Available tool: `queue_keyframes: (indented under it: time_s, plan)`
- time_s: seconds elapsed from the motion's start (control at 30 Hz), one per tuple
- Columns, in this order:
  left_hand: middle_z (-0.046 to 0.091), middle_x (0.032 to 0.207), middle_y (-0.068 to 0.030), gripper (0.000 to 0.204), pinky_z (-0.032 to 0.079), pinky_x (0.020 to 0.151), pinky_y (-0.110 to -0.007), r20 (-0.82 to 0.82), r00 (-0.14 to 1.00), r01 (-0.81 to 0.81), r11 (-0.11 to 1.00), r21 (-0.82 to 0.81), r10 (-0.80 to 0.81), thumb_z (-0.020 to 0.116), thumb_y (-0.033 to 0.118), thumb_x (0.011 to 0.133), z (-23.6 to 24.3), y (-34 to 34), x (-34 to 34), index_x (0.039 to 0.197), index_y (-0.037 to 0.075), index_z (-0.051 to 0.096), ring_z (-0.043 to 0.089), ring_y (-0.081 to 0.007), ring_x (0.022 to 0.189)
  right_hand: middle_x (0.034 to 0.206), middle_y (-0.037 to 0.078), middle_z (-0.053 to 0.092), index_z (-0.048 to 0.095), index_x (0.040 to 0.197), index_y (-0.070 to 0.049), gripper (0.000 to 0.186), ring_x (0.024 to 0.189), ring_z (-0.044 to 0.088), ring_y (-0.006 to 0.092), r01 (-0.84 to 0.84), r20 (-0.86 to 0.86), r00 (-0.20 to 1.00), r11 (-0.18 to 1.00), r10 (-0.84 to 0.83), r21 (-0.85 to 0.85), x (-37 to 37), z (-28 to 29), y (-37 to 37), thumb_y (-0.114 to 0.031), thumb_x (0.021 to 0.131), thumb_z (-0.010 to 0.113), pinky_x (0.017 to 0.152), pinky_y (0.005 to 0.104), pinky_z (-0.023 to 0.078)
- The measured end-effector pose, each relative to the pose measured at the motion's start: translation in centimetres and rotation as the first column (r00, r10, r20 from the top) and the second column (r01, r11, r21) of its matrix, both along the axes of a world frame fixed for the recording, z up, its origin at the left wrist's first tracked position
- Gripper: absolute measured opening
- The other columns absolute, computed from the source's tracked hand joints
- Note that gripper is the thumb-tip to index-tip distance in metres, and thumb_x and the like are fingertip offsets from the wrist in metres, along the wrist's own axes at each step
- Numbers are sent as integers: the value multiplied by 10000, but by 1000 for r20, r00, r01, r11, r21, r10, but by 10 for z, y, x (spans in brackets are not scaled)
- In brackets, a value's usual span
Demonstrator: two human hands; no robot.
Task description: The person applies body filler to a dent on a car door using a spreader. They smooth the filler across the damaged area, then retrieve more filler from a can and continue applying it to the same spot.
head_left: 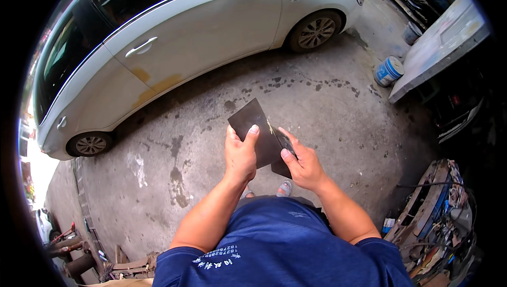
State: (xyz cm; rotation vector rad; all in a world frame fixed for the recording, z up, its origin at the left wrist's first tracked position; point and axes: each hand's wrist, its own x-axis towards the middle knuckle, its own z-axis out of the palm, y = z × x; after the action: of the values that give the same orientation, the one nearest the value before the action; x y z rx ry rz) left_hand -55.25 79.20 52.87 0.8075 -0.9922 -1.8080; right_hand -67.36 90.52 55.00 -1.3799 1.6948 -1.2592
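Note:
Waist-high in front of me, my left hand grips a dark grey-brown rectangular sheet, thumb flat on its face and fingers behind it. My right hand is closed round a narrow dark flat piece at the sheet's right edge. Pale yellowish residue shows along the edge where the two meet. A dark corner pokes out below the right thumb; which piece it belongs to I cannot tell. Beyond my hands stands a white car with yellowish-tan patches low on its doors.
A blue-and-white bucket stands by a pale panel at the far right. Near right lies a heap of scrap parts. More clutter sits at the lower left. The concrete floor has dark stains.

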Motion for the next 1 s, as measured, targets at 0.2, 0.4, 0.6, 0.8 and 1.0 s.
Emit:
queue_keyframes:
  time_s: [0.2, 0.4, 0.6, 0.8, 1.0]
  plan:
    - [583, 1070, -92, 278, 530, 795, -316, -15, 997, -74, 997, -6, 74, 545, 28, 915, 13, -3, -6, 1177, 38, 453, 594, -161, 909, 966, 229, 636, 413, 1379, -18, 465, 853, 646, 356, -13, -208, 977, 959, -48, -284, 6, -3, -2, -93, 928, 497, 772, 370, 497]
    - [582, 1088, -75, 290, 503, 849, -298, -58, 998, -41, 992, -120, 34, 564, 43, 919, 19, 4, -5, 1188, 33, 459, 577, -143, 953, 1090, 272, 612, 407, 1384, -21, 477, 959, 632, 387, -61, -33, 997, 995, 63, 84, -6, 32, -4, -67, 918, 497, 840, 389, 488]
    - [587, 1068, -73, 293, 503, 833, -284, 95, 994, -20, 959, -281, 49, 563, 63, 929, 22, 4, -4, 1197, 29, 449, 578, -133, 937, 1093, 274, 614, 383, 1395, -10, 487, 985, 619, 393, -82, -159, 985, 994, 70, -70, 0, 15, -5, -117, 931, 485, 858, 399, 479]
    - [587, 1101, -70, 299, 458, 872, -272, 83, 997, 30, 928, -371, 1, 559, 84, 937, 29, -9, 3, 1208, 12, 453, 563, -128, 978, 1102, 206, 650, 439, 1354, -12, 443, 1009, 637, 329, -156, -50, 984, 958, 173, 241, -43, 24, -5, -165, 943, 500, 880, 362, 485]
    - [595, 1085, -68, 276, 465, 860, -284, 165, 986, 37, 951, -306, 15, 546, 101, 945, 9, -23, 15, 1197, 21, 467, 565, -128, 954, 1038, 74, 661, 546, 1227, 6, 344, 966, 591, 115, -173, 372, 925, 957, 76, 234, -62, -13, 19, -175, 935, 570, 852, 268, 475]
